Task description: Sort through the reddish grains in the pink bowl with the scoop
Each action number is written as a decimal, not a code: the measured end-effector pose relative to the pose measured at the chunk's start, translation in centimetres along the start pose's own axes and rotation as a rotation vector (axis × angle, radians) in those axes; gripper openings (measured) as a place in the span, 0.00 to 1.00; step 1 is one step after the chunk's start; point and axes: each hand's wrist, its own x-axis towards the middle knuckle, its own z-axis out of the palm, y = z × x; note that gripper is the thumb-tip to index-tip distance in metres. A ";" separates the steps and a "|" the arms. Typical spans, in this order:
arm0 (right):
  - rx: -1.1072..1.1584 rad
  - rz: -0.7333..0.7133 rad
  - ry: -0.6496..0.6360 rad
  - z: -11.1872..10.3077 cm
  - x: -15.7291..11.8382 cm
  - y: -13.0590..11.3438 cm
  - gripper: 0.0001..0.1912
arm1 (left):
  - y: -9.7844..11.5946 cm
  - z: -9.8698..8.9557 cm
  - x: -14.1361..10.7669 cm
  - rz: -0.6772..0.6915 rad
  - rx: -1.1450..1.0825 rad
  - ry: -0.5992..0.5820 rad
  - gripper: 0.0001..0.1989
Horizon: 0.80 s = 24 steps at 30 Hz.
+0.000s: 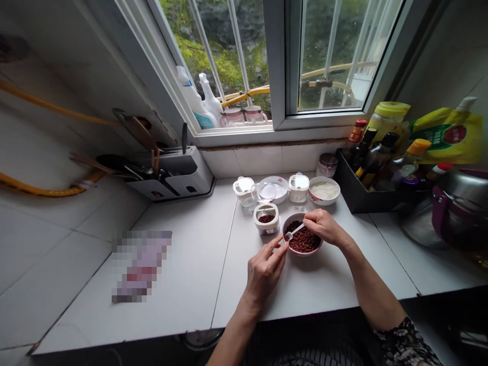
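My right hand [324, 227] pinches the handle of a small white plastic spoon [295, 232], whose scoop sits just over a pink-rimmed bowl [293, 219] heaped with dark red peppercorns [304, 240]. My left hand [265, 269] comes in from the near side, its fingertips pinched together next to the scoop. Nothing shows between those fingers. Just behind the bowl stands a small open jar [266, 227] holding the same dark red grains. Both hands are above the white countertop [244, 284].
Small lidded jars [243, 191], a glass dish [267, 191] and a bowl of white paste [324, 191] line the back. A black tray of bottles [366, 190] and a pot [457, 206] stand right. A knife block [171, 175] and a blurred packet [141, 267] are left.
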 end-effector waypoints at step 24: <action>0.075 0.081 0.111 -0.6 -0.2 0.1 0.17 | 0.1 -0.1 0.1 -0.015 -0.004 -0.017 0.15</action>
